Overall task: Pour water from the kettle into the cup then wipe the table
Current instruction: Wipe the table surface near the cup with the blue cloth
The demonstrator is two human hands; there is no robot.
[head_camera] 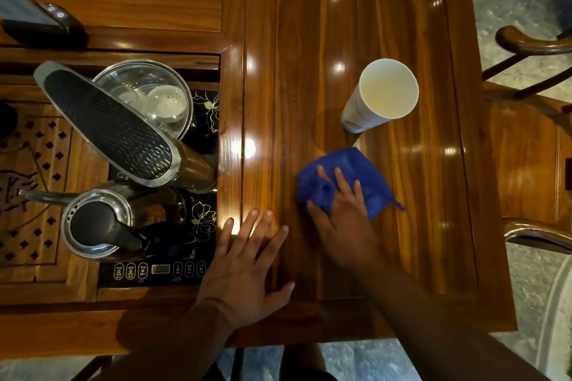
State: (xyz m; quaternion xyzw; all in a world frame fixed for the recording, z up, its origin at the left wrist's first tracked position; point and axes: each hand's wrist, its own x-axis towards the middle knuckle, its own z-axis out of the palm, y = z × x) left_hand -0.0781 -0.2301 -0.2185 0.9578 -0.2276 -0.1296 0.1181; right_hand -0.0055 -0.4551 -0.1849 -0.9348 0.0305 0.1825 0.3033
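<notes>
Both hands are low in the frame, flat on the glossy wooden table (411,40). At lower centre the left hand (244,269) lies palm down with its fingers spread wide, holding nothing; its fingertips reach the raised strip of wood that divides the table's left section from its right panel. Just right of it, the right hand (343,219) presses down on a crumpled blue cloth (368,179), fingers splayed over the folds, thumb at the cloth's left side. That hand looks slightly blurred.

On the far left of the frame sits a carved wooden tray (34,189) with cut-out holes. Beside it, a black control panel (161,271) with a row of buttons is set into the tabletop. The kettle (99,223) stands on it at lower left, lid on, spout pointing left. Above the kettle a long black-and-silver handle (108,124) slants across a glass bowl (148,93) holding small white cups.

Right of the dividing strip, the panel is mostly bare: open wood lies above the cloth and to its right, out to the table's right edge. A white paper cup (383,93) stands upright in the centre right of the frame, above the cloth and apart from it. Beyond the right edge, curved chair arms (532,43) stand close to the table.
</notes>
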